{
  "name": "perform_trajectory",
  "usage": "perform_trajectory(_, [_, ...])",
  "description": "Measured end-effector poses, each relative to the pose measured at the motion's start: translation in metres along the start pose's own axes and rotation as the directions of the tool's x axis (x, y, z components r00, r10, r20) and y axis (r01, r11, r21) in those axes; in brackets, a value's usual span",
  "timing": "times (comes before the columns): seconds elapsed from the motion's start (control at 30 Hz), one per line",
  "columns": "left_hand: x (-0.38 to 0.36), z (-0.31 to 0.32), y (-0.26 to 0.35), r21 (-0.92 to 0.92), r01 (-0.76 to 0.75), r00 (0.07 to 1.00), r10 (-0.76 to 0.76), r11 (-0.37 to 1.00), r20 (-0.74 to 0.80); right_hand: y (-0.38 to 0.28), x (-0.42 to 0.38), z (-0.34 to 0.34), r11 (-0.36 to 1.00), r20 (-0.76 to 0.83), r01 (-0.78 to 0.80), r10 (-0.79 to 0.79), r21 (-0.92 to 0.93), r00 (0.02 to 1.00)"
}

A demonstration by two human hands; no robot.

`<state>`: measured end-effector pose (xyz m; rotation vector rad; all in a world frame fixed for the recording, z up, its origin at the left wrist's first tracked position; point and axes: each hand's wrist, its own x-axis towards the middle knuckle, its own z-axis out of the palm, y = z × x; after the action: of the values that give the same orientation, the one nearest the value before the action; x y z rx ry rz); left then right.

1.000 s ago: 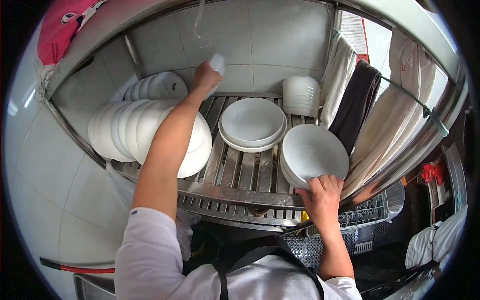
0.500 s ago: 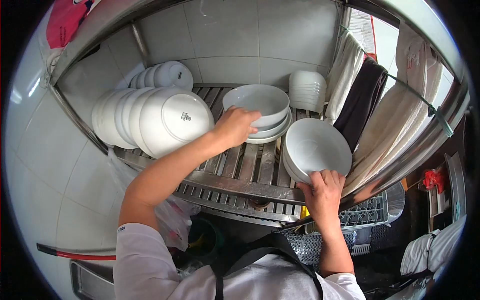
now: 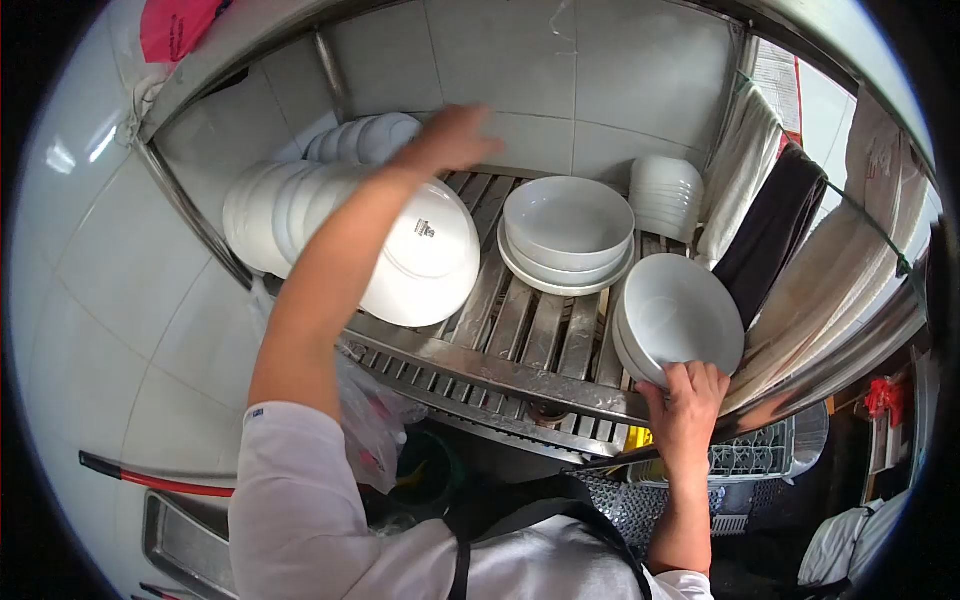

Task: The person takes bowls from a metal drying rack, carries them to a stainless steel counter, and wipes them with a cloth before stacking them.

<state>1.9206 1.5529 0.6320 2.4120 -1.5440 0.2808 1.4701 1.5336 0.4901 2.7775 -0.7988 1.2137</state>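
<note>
My left hand (image 3: 455, 140) is raised near the back wall, holding nothing, its fingers stretched out and slightly blurred. Close beside it are the small white bowls (image 3: 385, 138) at the back left; my forearm crosses in front of the row of white plates (image 3: 425, 255) standing on edge. My right hand (image 3: 688, 395) grips the near rim of a white bowl (image 3: 685, 312), thumb outside. That bowl tilts toward me, with another bowl nested under it. Left of it, a stack of white bowls (image 3: 568, 220) rests upright on a plate.
Everything stands on a slatted metal rack (image 3: 540, 330). Small nested bowls (image 3: 668, 195) are at the back right. Cloths (image 3: 768, 225) hang from a cord along the right side. Below are a dish crate (image 3: 755, 450) and a plastic bag (image 3: 370, 420).
My left hand has let go of the middle bowl stack and moved up and left toward the back. My right hand stays on the tilted bowl. The whole view has shifted slightly.
</note>
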Motion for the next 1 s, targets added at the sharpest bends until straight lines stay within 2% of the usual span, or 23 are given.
perform_trajectory(0.07, [0.036,-0.022,-0.065,0.171,0.219,0.972,-0.231,0.961,0.05,0.0,0.0,0.0,1.0,-0.002,0.007,-0.007,-0.003,1.0])
perform_trajectory(0.13, [0.057,-0.013,-0.145,0.279,0.309,0.95,-0.285,0.909,-0.125,0.0,0.0,-0.001,1.0,-0.005,0.004,-0.004,-0.006,1.0])
perform_trajectory(0.2, [0.063,-0.017,-0.191,0.305,0.352,0.924,-0.381,0.885,0.038,-0.001,0.001,-0.003,1.0,-0.002,-0.008,0.008,-0.008,1.0])
perform_trajectory(0.27, [0.077,0.0,-0.241,0.421,0.353,0.901,-0.425,0.835,0.087,-0.001,0.001,-0.002,1.0,-0.004,-0.015,0.015,-0.014,1.0])
perform_trajectory(0.37, [0.07,-0.002,-0.215,0.314,0.432,0.84,-0.504,0.845,0.2,0.0,0.001,-0.003,1.0,-0.007,-0.019,0.019,-0.022,1.0])
perform_trajectory(0.5, [0.089,0.017,-0.24,0.248,0.476,0.83,-0.524,0.844,0.189,-0.002,0.002,-0.003,0.999,-0.018,-0.028,0.027,-0.022,0.999])
perform_trajectory(0.57, [0.106,0.033,-0.266,0.385,0.365,0.86,-0.466,0.848,0.211,-0.003,0.001,-0.002,0.999,-0.026,-0.034,0.034,-0.026,0.999])
perform_trajectory(0.63, [0.123,0.046,-0.289,0.655,0.062,0.887,-0.342,0.753,0.309,-0.004,0.001,-0.002,0.999,-0.03,-0.04,0.039,-0.027,0.999])
perform_trajectory(0.73, [0.093,0.011,-0.217,0.587,0.203,0.864,-0.425,0.783,0.268,-0.004,0.003,-0.003,0.999,-0.029,-0.042,0.041,-0.026,0.999])
perform_trajectory(0.83, [0.094,0.024,-0.225,0.463,0.393,0.885,-0.464,0.794,0.045,-0.005,0.003,-0.003,0.999,-0.026,-0.042,0.041,-0.024,0.999])
perform_trajectory(0.93, [0.087,0.031,-0.213,0.295,0.648,0.76,-0.622,0.702,-0.19,-0.004,0.003,-0.002,0.999,-0.03,-0.043,0.043,-0.024,0.999])
perform_trajectory(1.0, [0.097,0.037,-0.238,0.057,0.578,0.815,-0.579,0.814,-0.007,-0.003,0.003,-0.001,0.999,-0.024,-0.042,0.041,-0.027,0.999])
